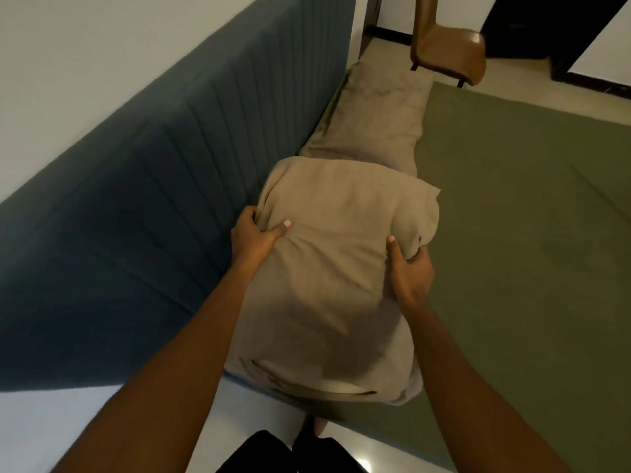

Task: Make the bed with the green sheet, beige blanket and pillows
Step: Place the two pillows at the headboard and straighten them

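The person grips a plump beige fabric pillow (327,268) by its two long sides. The left hand (254,235) is clamped on the edge at 9 o'clock with the thumb pressed into the top. The right hand (408,269) is clamped on the edge at 3 o'clock, thumb also on top and fingers tucked round the side. Holding both flanks likely lets the person steer the pillow square against the ribbed teal padded headboard (136,199), which runs along its 9 o'clock side. The pillow's near end reaches the bed's edge at 6 o'clock, seemingly a little past it, so it probably wants sliding toward 12 o'clock. There a second, flatter beige pillow (375,121) lies along the headboard, its near end hidden behind the held one; that overlap is what limits any push further up. The smooth green sheet (512,216) covers the mattress from 1 to 5 o'clock, pulled flat. No beige blanket shows. A brown leather-look chair (450,49) stands beyond the bed at 12 o'clock, well apart, and glossy pale floor (85,421) lies at 7 o'clock
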